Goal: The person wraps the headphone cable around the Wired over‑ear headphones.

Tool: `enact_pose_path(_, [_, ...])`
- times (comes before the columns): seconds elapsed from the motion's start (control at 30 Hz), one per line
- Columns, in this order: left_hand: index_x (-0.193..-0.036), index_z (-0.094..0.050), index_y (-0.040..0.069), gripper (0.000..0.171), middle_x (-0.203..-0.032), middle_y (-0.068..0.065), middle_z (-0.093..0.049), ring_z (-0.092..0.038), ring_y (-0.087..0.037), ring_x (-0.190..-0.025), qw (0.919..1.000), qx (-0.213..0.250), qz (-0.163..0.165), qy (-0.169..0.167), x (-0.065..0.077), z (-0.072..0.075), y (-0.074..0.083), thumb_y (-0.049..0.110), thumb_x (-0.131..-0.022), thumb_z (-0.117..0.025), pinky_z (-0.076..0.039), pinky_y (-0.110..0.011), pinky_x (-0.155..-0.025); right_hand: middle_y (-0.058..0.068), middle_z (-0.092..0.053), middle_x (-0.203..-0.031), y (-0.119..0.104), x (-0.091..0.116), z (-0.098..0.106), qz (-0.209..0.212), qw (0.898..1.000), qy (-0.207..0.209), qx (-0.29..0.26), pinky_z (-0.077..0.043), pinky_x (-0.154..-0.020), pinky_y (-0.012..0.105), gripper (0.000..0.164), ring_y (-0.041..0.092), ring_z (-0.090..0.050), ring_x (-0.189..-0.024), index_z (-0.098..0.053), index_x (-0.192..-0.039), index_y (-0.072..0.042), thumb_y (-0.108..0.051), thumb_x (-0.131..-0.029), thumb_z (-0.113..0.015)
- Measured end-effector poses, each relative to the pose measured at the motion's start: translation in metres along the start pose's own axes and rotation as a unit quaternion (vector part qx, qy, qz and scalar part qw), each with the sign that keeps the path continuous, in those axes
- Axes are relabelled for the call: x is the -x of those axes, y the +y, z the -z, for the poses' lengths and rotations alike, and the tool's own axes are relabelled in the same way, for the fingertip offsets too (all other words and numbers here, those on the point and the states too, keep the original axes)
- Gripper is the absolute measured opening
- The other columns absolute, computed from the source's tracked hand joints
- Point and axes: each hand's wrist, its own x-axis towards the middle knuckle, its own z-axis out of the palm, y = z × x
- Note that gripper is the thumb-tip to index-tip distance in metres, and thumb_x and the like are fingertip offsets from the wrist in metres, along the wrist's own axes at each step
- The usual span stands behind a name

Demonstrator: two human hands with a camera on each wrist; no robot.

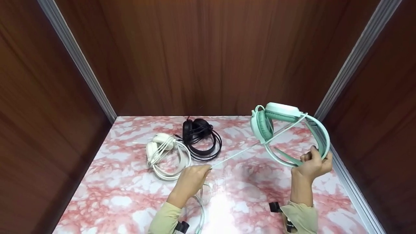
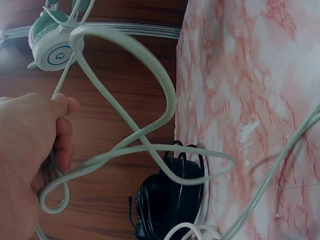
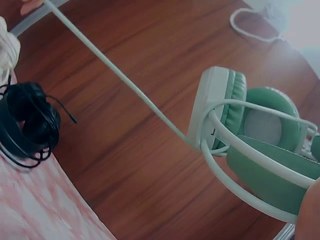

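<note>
Mint-green and white headphones [image 1: 282, 110] are held up at the right, over the table. My right hand [image 1: 313, 164] grips them by the headband [image 1: 326, 135], fingers curled round it. From one ear cup a pale cable [image 1: 239, 152] runs taut down to my left hand [image 1: 193, 178], which pinches it between thumb and fingers. In the left wrist view, slack loops of this cable [image 2: 165, 95] hang beside the left hand. More of its length [image 1: 202, 213] trails down to the table near the left sleeve. A strand of cable also crosses the gap between cups and headband.
White headphones [image 1: 162, 139] with their cable wound round them lie on the table, just beyond my left hand. Black headphones [image 1: 198, 130] with a coiled black cable lie behind them. Brown wood-grain panels [image 1: 208, 58] enclose the red-and-white marbled table [image 1: 113, 201] at back and sides.
</note>
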Motion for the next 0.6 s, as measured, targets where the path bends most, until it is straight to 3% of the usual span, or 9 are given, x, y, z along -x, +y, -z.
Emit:
enact_pose_path(0.13, [-0.097, -0.068, 0.016, 0.007, -0.071, 0.001, -0.067, -0.063, -0.022, -0.057, 0.9986, 0.016, 0.05, 0.011, 0.012, -0.002, -0.008, 0.014, -0.09, -0.067, -0.046, -0.037, -0.046, 0.005, -0.037, -0.054, -0.009, -0.009, -0.003, 0.015, 0.998, 0.051, 0.02, -0.031, -0.04, 0.022, 0.012, 0.015, -0.034, -0.043, -0.058, -0.081, 0.004, 0.016, -0.079, -0.06])
enact_pose_path(0.27, [-0.102, -0.069, 0.015, 0.01, -0.082, 0.003, -0.07, -0.066, -0.018, -0.07, 0.9916, 0.111, 0.063, 0.022, 0.014, -0.002, -0.01, 0.017, -0.096, -0.062, -0.051, -0.034, -0.06, 0.006, -0.04, -0.055, -0.014, -0.018, -0.003, 0.042, 0.997, 0.051, 0.05, -0.032, -0.041, 0.023, 0.014, 0.016, -0.033, -0.043, -0.061, -0.085, 0.004, 0.016, -0.076, -0.061])
enact_pose_path(0.37, [-0.104, -0.07, 0.011, 0.013, -0.09, 0.0, -0.07, -0.067, -0.017, -0.08, 0.9857, 0.157, 0.056, 0.025, 0.003, 0.006, -0.015, 0.016, -0.097, -0.06, -0.053, -0.032, -0.073, 0.011, -0.055, -0.063, -0.013, -0.024, -0.006, 0.082, 0.993, 0.035, 0.075, -0.039, -0.05, 0.028, 0.017, 0.017, -0.044, -0.051, -0.063, -0.084, 0.007, 0.019, -0.073, -0.057])
enact_pose_path(0.47, [-0.105, -0.071, 0.008, 0.014, -0.096, -0.005, -0.07, -0.067, -0.019, -0.085, 0.9863, 0.154, 0.04, 0.044, -0.015, 0.019, -0.026, 0.011, -0.095, -0.062, -0.054, -0.03, -0.078, 0.015, -0.063, -0.076, -0.011, -0.029, -0.01, 0.095, 0.991, 0.034, 0.086, -0.04, -0.062, 0.031, 0.021, 0.018, -0.05, -0.064, -0.065, -0.083, 0.006, 0.019, -0.071, -0.055])
enact_pose_path(0.6, [-0.102, -0.071, 0.006, 0.012, -0.086, -0.004, -0.067, -0.06, -0.018, -0.075, 0.986, 0.116, 0.001, 0.12, -0.044, 0.033, -0.039, 0.008, -0.093, -0.064, -0.051, -0.027, -0.066, 0.015, -0.064, -0.079, -0.006, -0.032, -0.008, 0.105, 0.987, 0.033, 0.118, -0.042, -0.068, 0.031, 0.023, 0.018, -0.054, -0.071, -0.066, -0.082, 0.004, 0.02, -0.071, -0.054])
